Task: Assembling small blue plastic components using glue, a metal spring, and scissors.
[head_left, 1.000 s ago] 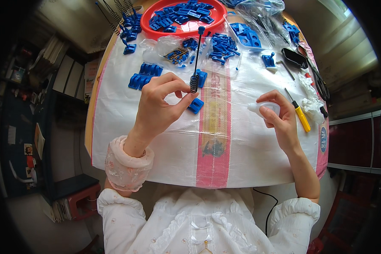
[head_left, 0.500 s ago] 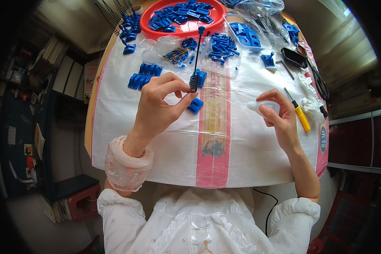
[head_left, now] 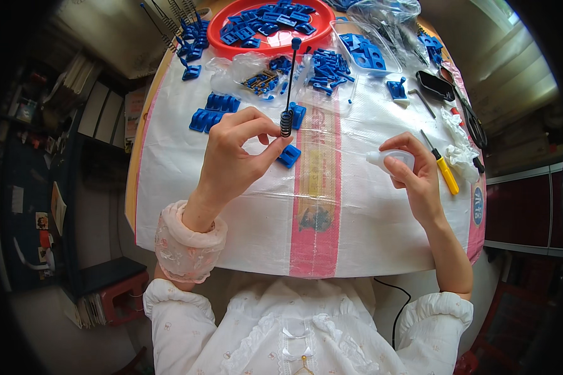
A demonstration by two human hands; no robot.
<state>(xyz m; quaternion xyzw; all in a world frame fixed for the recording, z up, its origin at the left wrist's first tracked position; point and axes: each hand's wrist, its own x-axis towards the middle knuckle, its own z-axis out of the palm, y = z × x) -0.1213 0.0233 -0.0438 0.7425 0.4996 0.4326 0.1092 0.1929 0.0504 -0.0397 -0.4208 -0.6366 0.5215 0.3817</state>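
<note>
Between thumb and fingers, my left hand (head_left: 243, 150) pinches a black coil spring (head_left: 286, 124) near its lower end. A thin black rod (head_left: 291, 78) with a blue knob on top rises upright from the spring. To the right, my right hand (head_left: 415, 172) is closed round a small translucent squeeze bottle (head_left: 388, 157), its nozzle pointing left toward the spring and well apart from it. Just below the spring a blue plastic clip-like piece (head_left: 288, 156) lies on the woven sheet, and another blue piece (head_left: 298, 115) lies right behind it.
A red tray (head_left: 214, 34) of blue parts stands at the back. Near it are blue pegs (head_left: 327, 69), a bag of brass-coloured screws (head_left: 261, 83) and a clear box (head_left: 381, 65). Finished-looking rods with springs (head_left: 187, 37) stand at back left. A yellow-handled screwdriver (head_left: 446, 173) and scissors (head_left: 475, 125) lie right.
</note>
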